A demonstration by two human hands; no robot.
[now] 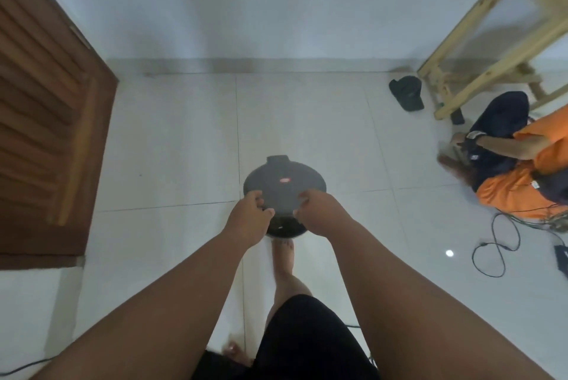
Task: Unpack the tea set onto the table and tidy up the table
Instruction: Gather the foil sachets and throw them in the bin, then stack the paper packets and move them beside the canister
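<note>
Corner of a room. A brown louvred door [46, 121] stood at the left, meeting the white wall [246, 1]. Pale glossy floor tiles [172, 140] ran up to that wall along a grey skirting. A black slipper [406, 93] lay on the tiles near the wall's foot. At the right a person in orange and dark blue [516, 164] sat on the floor (partly cut off by the edge), with looped black cables [495, 247] just beside them and a bright spot of reflected light [449, 253] nearby. Another cable [27, 366] lay at lower left.
</note>
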